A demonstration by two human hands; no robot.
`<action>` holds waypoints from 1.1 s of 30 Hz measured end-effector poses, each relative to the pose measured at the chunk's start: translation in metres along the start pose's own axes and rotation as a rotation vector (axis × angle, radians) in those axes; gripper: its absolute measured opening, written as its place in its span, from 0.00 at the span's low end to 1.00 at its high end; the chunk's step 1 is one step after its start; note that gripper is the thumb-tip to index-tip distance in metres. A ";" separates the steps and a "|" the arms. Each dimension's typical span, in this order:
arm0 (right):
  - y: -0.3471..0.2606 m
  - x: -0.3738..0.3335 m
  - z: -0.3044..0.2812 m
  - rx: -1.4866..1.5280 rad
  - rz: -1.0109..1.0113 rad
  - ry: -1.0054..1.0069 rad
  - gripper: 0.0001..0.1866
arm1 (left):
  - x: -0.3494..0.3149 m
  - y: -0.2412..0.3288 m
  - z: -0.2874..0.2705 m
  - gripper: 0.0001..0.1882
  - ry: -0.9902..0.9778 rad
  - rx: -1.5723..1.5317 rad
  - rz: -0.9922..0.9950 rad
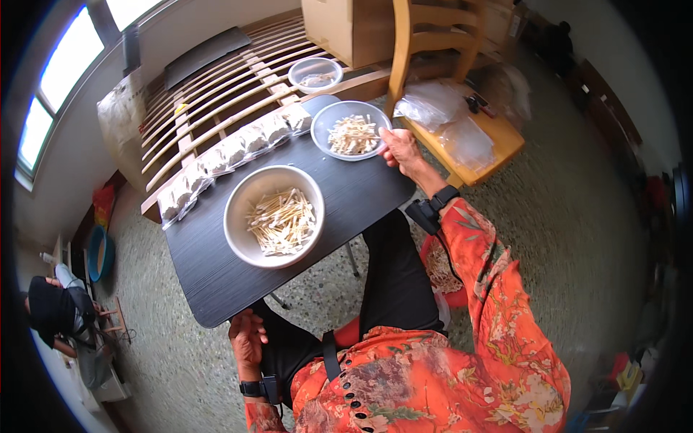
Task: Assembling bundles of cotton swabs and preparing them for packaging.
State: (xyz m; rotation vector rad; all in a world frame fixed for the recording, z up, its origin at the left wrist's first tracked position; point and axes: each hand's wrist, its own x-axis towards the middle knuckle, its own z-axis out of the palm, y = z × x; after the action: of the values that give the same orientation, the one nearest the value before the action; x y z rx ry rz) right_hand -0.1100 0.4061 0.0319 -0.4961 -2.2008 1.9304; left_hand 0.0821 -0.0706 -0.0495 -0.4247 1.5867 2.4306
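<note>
My right hand (pixel 403 150) pinches the near-right rim of a translucent plastic bowl (pixel 323 142) at the table's far right corner. Short cotton swabs (pixel 352 135) lie heaped inside it. A deeper white bowl (pixel 234 229) stands in the middle of the dark folding table (pixel 361 198), holding a loose pile of cotton swabs (pixel 283 222) with wooden sticks. Beside the table's near left corner, my left hand (pixel 247 335) hangs over my thigh, its fingers loosely bent and apart, with nothing visible in them.
Several filled clear packets (pixel 231 153) line the table's far edge. Beyond is a slatted wooden frame (pixel 216 97) with another plastic bowl (pixel 315 74) and a cardboard box (pixel 350 32). A wooden chair (pixel 505 144) bearing plastic bags stands right. Another person (pixel 61 310) is far left.
</note>
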 end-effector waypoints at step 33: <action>0.079 -0.189 0.036 0.186 -0.077 -0.476 0.09 | -0.040 0.007 -0.008 0.12 0.166 0.086 0.237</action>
State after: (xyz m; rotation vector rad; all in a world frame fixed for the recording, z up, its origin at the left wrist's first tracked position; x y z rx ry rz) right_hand 0.0640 0.3140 -0.0341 0.0899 -2.2108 2.3708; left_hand 0.1181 -0.0814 -0.0331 -0.4575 1.9018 2.5415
